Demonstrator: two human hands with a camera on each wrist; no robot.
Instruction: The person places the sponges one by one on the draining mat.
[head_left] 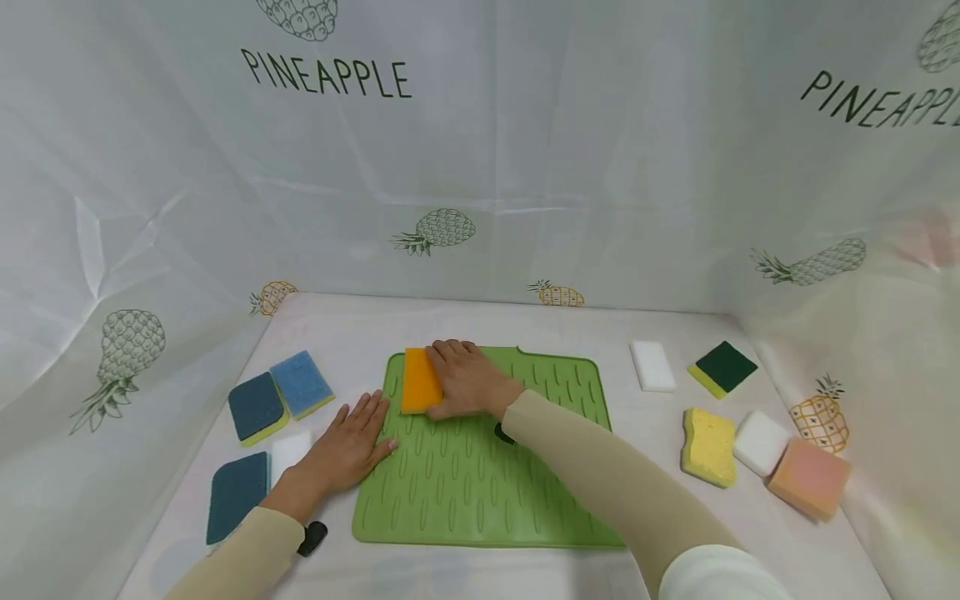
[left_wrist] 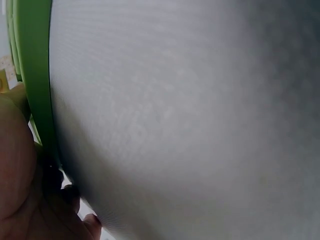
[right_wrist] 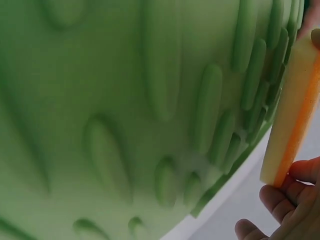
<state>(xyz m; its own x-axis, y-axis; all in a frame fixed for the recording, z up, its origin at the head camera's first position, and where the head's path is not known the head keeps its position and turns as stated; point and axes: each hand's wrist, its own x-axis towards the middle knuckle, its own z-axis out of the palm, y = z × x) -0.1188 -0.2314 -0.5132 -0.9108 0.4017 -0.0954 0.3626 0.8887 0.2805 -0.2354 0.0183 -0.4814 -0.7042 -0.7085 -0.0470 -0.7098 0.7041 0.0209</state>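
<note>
A green ribbed mat (head_left: pixel 487 483) lies flat in the middle of the white table. My right hand (head_left: pixel 467 379) grips an orange sponge (head_left: pixel 420 381) with a yellow underside and holds it on the mat's far left corner. In the right wrist view the orange sponge (right_wrist: pixel 292 117) stands on edge against the green mat (right_wrist: pixel 130 115), with my fingers (right_wrist: pixel 287 205) curled around it. My left hand (head_left: pixel 348 446) lies flat, fingers straight, across the mat's left edge and the table. The left wrist view shows the mat's green edge (left_wrist: pixel 35 75) beside the white table surface (left_wrist: pixel 190 115).
Two blue sponges (head_left: pixel 279 393) and a darker blue sponge (head_left: pixel 236 494) with a white block (head_left: pixel 288 454) lie left of the mat. To the right sit a white block (head_left: pixel 652 365), a dark green sponge (head_left: pixel 723 367), a yellow sponge (head_left: pixel 708 446), another white block (head_left: pixel 761 442) and a pink sponge (head_left: pixel 810 477). Pineapple-print cloth walls surround the table.
</note>
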